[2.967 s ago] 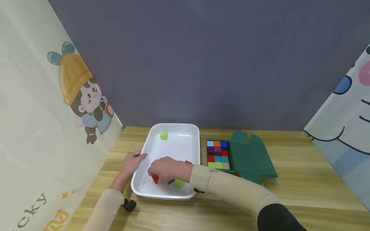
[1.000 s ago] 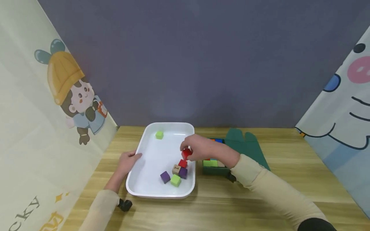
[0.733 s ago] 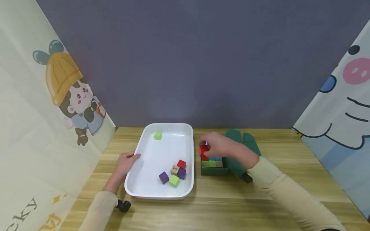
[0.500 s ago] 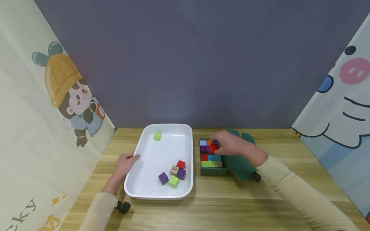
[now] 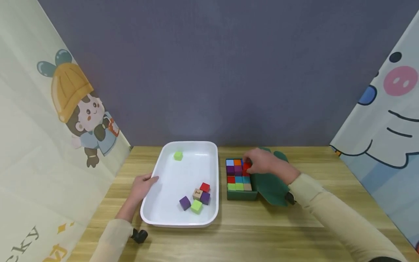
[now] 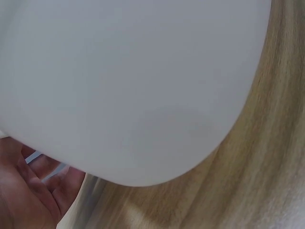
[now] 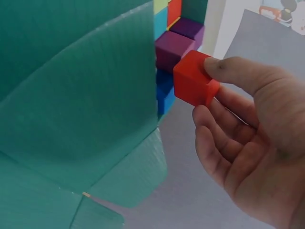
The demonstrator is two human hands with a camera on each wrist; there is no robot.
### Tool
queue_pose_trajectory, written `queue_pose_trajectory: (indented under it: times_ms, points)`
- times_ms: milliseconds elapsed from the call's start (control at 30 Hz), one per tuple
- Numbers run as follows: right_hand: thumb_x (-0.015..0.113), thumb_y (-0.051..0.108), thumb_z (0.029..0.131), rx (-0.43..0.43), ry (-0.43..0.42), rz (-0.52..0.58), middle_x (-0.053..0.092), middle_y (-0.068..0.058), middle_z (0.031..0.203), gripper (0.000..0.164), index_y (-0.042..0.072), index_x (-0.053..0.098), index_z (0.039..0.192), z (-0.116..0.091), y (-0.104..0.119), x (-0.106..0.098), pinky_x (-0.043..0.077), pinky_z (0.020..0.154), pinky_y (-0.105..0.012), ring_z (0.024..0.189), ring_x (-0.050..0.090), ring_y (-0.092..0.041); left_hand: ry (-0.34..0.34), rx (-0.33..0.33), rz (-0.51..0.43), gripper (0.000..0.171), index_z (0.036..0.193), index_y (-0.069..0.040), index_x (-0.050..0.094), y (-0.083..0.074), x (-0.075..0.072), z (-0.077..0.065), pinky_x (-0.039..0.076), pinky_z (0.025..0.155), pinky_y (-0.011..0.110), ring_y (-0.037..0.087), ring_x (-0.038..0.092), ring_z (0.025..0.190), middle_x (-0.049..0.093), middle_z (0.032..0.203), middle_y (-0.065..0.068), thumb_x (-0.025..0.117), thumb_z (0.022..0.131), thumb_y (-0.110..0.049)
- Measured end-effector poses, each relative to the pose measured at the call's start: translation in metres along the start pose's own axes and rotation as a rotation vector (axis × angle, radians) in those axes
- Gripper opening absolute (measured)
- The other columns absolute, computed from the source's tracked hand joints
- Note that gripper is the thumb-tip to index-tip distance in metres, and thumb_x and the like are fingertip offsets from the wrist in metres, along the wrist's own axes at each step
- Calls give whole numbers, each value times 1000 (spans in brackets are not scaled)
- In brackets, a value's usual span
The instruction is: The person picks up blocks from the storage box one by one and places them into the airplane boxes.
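My right hand (image 5: 263, 162) pinches a red cube (image 7: 190, 78) between thumb and fingers at the right side of the green box (image 5: 242, 196). In the right wrist view the cube is raised above its neighbours, close to a purple cube (image 7: 174, 46) and a blue cube (image 7: 164, 90). The box holds rows of coloured cubes; part of its far right corner is hidden by my hand. My left hand (image 5: 142, 187) grips the left rim of the white tray (image 5: 176, 182), thumb over the edge. Its fingers (image 6: 66, 188) curl at the tray's side in the left wrist view.
Inside the tray lie a green cube (image 5: 178, 156) at the back and, nearer, a red cube (image 5: 204, 187), a wooden cube (image 5: 197, 194), purple cubes (image 5: 184, 203) and another green cube (image 5: 196, 206). The box's green lid (image 5: 271, 187) spreads rightward over the wooden table (image 5: 278, 233).
My right hand has taken a red cube from the tray, carried it right to the box, and shifted it across to the box's right column. My left hand stays on the tray rim.
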State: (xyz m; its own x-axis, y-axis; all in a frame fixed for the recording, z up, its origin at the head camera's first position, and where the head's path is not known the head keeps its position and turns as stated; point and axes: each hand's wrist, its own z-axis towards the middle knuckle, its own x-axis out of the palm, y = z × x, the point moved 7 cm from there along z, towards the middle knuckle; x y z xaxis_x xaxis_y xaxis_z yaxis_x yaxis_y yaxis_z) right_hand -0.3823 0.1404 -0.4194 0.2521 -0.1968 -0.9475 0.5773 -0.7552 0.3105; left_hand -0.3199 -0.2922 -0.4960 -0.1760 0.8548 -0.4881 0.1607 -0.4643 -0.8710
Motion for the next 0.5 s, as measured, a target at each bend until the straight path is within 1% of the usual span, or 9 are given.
queue_pose_trajectory:
  times_ms: [167, 233, 400, 500]
  points:
    - [78, 17, 79, 9, -7, -15, 59, 2, 84, 22, 11, 67, 97, 9, -4, 6, 46, 59, -31, 71, 50, -17, -5, -6, -38, 48, 130, 7, 55, 2, 0, -2, 60, 70, 37, 34, 67, 92, 57, 122, 32, 64, 93, -21]
    - [78, 16, 79, 9, -12, -15, 58, 2, 81, 20, 11, 67, 95, 11, -5, 9, 45, 57, -31, 69, 50, -17, -7, -10, -34, 48, 131, 6, 54, 3, 0, -2, 60, 70, 37, 34, 67, 92, 57, 123, 32, 63, 93, -21]
    - [78, 17, 78, 31, 0, -15, 60, 2, 83, 23, 11, 68, 98, 16, -12, 17, 48, 58, -31, 69, 51, -16, -2, -16, 1, 48, 132, 5, 54, 1, -1, -2, 60, 71, 38, 35, 66, 95, 56, 125, 31, 62, 94, -23]
    - [78, 18, 78, 45, 5, -25, 61, 2, 85, 23, 11, 69, 98, 18, -15, 20, 49, 61, -32, 70, 51, -16, -1, -12, 0, 49, 133, 4, 54, 0, 0, -3, 60, 71, 38, 36, 66, 95, 56, 125, 31, 62, 94, -24]
